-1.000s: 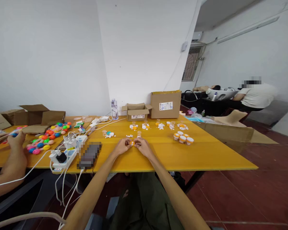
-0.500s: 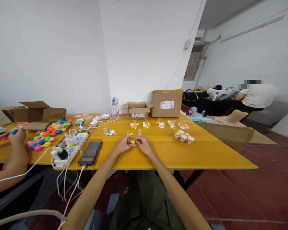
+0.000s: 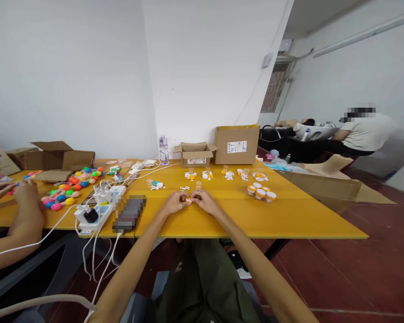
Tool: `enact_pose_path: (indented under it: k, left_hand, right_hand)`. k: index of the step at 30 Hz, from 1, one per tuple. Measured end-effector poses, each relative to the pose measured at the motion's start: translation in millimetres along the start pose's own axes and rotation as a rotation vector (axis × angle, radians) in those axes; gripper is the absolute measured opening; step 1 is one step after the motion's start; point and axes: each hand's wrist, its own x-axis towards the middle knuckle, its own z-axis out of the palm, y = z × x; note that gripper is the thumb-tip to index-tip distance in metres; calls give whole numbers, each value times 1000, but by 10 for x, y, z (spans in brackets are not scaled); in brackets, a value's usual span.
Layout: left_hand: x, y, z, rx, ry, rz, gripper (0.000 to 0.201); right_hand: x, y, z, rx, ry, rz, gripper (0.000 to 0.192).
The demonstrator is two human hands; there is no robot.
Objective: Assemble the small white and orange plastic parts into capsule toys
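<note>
My left hand (image 3: 175,203) is closed around a small round orange-and-white lid (image 3: 188,199) low over the table's near middle. The fingertips of my right hand (image 3: 204,201) pinch the same lid from the other side, covering much of it. Just beyond my fingers stands a small clear cup (image 3: 198,184). Several little white pieces (image 3: 184,188) lie to its left. Off to the right is a group of clear jars with orange-and-white lids (image 3: 261,193).
Small piles of white and orange parts (image 3: 229,175) line the table's back. Behind them stand an open carton (image 3: 195,157) and a larger box (image 3: 237,146). A phone (image 3: 130,213), power strip (image 3: 99,215) and cables lie left. A co-worker's hands (image 3: 25,190) handle colourful balls (image 3: 84,177).
My right fingers have moved onto the orange lid, which now shows less between my hands. The view has shifted slightly. The co-worker's hands have moved a little.
</note>
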Motion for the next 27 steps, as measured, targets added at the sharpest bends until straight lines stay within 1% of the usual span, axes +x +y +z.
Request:
enact_pose_path:
  k: [6, 8, 14, 17, 20, 23, 27]
  left_hand:
    - [17, -24, 4, -38, -1, -5, 21]
    - [19, -29, 3, -36, -1, -7, 22]
    - [23, -27, -8, -35, -21, -4, 26]
    - [25, -30, -4, -43, -26, -14, 27]
    - [22, -31, -1, -68, -27, -12, 26]
    - [16, -21, -4, -75, -26, -14, 25]
    - [13, -1, -10, -68, -29, -9, 25]
  right_hand:
    - [157, -47, -103, -155, -167, 56, 11]
    - [207, -38, -106, -176, -196, 63, 10]
    - [247, -13, -93, -205, -199, 51, 13]
    - [232, -31, -97, -210, -189, 36, 17]
    - [228, -60, -96, -212, -173, 29, 16]
    - [234, -87, -93, -207, -167, 37, 15]
    - [238, -105, -97, -191, -176, 55, 20]
